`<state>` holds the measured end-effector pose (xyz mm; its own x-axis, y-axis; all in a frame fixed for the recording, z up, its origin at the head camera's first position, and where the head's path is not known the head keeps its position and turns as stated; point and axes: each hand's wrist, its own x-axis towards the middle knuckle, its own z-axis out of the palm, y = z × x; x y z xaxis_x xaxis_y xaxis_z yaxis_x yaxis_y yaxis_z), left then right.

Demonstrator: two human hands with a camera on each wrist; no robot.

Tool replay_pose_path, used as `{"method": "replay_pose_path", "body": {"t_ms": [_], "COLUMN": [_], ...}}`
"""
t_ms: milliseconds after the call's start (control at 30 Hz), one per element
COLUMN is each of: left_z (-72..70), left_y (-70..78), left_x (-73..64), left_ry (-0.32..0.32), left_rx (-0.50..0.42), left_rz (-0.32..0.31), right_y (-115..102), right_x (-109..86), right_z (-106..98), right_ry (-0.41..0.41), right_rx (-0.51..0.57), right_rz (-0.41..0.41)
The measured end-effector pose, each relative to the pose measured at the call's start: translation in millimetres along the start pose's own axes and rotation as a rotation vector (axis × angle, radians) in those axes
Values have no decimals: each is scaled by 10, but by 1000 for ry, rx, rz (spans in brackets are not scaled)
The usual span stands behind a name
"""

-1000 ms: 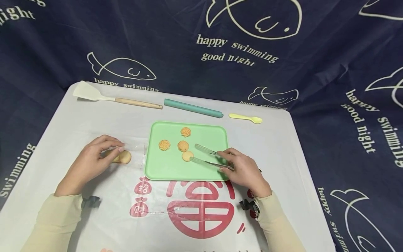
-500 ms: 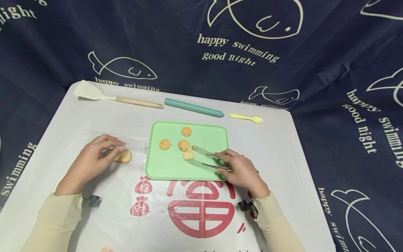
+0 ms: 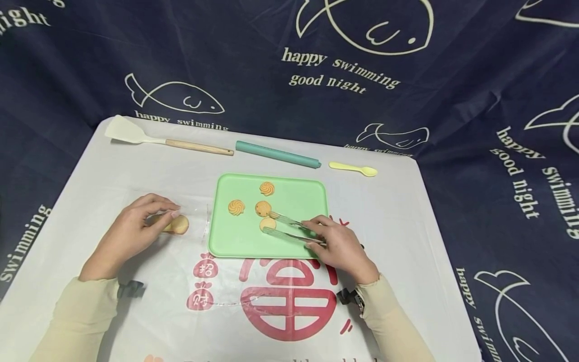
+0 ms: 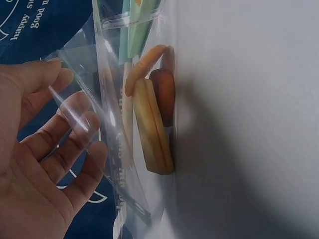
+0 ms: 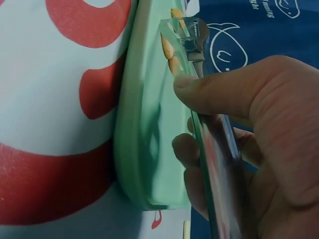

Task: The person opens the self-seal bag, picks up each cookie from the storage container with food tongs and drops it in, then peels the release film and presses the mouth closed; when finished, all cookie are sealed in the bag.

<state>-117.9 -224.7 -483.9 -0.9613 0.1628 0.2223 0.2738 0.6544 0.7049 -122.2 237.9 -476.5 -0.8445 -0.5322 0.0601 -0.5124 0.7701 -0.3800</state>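
My left hand [image 3: 135,229] pinches the edge of a clear plastic bag [image 4: 84,107], lifting its open side. Several cookies [image 4: 153,129] lie inside the bag, one showing as a pale round cookie [image 3: 181,224] past my fingertips. My right hand [image 3: 341,246] grips metal tongs [image 3: 289,236], thumb on one arm and fingers on the other. The spread tong tips reach over a light green tray [image 3: 230,239], one on each side of a plain round cookie [image 3: 268,223]. The upper tip also sits right at a speckled round cookie [image 3: 263,207].
Two swirled cookies, one left [image 3: 236,207] and one at the back [image 3: 267,188], share the tray. Along the table's far side lie a spatula [image 3: 199,147] with a wooden handle, a teal stick [image 3: 278,154] and a yellow spoon [image 3: 353,168]. A dark fish-print cloth [image 3: 253,60] hangs behind.
My right hand has moved left with the tongs, so their tips now stand around the plain round cookie. The left hand holds its place at the bag.
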Motion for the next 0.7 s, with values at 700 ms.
{"method": "replay_pose_path", "body": {"t_ms": [700], "left_z": [-48], "left_y": [-10], "left_x": [-24], "left_ry": [15], "left_rx": [13], "left_rz": [3], "right_y": [-128], "right_x": [202], "right_z": [105], "right_ry": [25], "right_rx": [129], "right_rz": [-53]}}
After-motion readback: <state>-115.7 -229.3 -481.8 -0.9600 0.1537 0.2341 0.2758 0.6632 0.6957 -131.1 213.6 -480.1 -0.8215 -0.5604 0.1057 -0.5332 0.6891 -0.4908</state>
